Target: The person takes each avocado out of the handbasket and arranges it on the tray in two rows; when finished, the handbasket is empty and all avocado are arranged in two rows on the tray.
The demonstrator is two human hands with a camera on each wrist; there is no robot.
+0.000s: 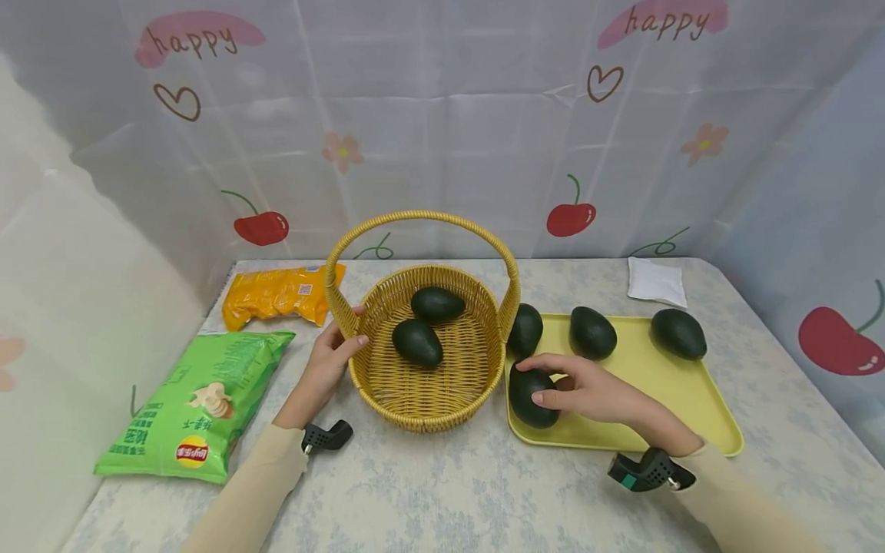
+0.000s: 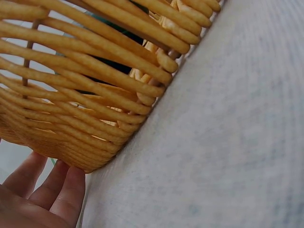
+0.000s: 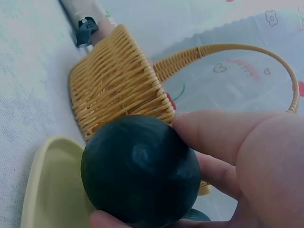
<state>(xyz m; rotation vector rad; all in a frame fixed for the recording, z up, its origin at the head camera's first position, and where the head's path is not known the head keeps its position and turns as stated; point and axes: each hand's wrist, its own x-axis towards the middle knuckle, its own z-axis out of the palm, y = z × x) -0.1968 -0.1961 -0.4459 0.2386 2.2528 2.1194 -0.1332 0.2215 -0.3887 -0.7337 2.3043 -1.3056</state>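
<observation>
In the head view my left hand (image 1: 330, 361) grips the left side of a yellow wicker basket (image 1: 422, 422), its thumb over the rim. The left wrist view shows fingertips (image 2: 66, 190) against the basket's woven outer wall. Two dark green avocados (image 1: 418, 343) lie inside. My right hand (image 1: 588, 392) holds another avocado (image 1: 528, 405) at the left front of a yellow tray (image 1: 691, 403), fingers and thumb around it. Seen from the right wrist, this avocado (image 3: 140, 166) is between thumb and fingers, with the basket just beyond. Whether it touches the tray is unclear.
Three more avocados (image 1: 592, 333) sit along the tray's back side, one right beside the basket. A green chip bag (image 1: 200, 407) and an orange packet (image 1: 276, 296) lie left of the basket. Behind the tray lies a small white packet (image 1: 655, 282). A printed curtain (image 1: 442, 138) stands behind.
</observation>
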